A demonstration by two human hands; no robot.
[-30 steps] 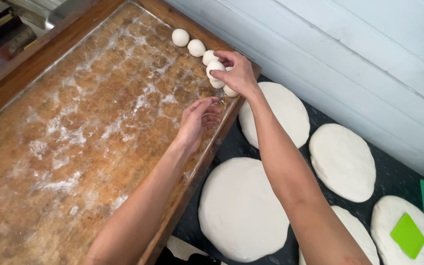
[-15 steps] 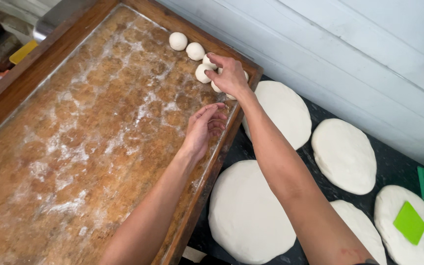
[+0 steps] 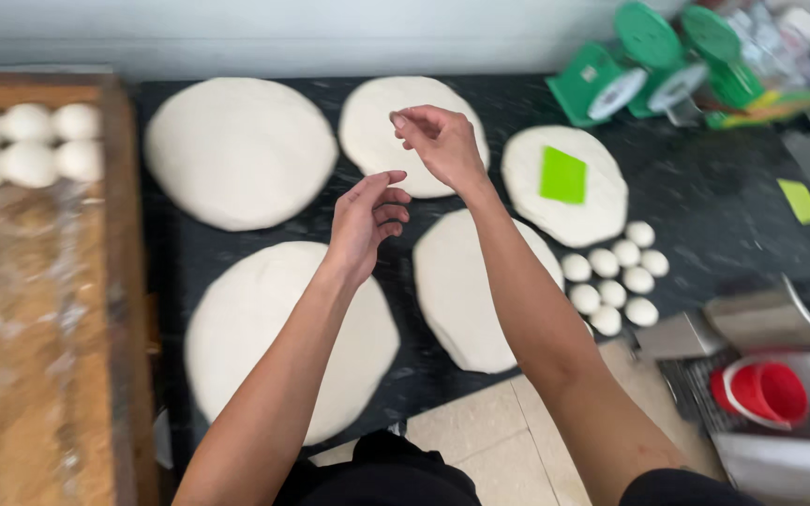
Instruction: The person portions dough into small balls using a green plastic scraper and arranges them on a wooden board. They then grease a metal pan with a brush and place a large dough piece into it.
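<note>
My left hand (image 3: 367, 220) hovers with loose, parted fingers above the dark counter (image 3: 705, 201), between the flat dough rounds; it holds nothing. My right hand (image 3: 438, 142) is raised over a far dough round (image 3: 382, 126), fingers curled loosely, nothing visible in it. A large dough round (image 3: 236, 150) lies at the far left, another (image 3: 274, 337) near me, and one (image 3: 461, 300) under my right forearm. A fifth round (image 3: 578, 220) carries a green square scraper (image 3: 563, 174). Several small dough balls (image 3: 616, 276) sit to the right of it.
A floured wooden board (image 3: 30, 319) on the left holds several dough balls (image 3: 25, 145) at its far end. Green scales (image 3: 649, 66) stand at the back right. A red cup (image 3: 766, 392) and metal tools lie at the right, near pale tiles (image 3: 480, 440).
The view has swung right from the wooden board to the dark counter. Both hands have left the dough balls on the board and now hang above the flat rounds.
</note>
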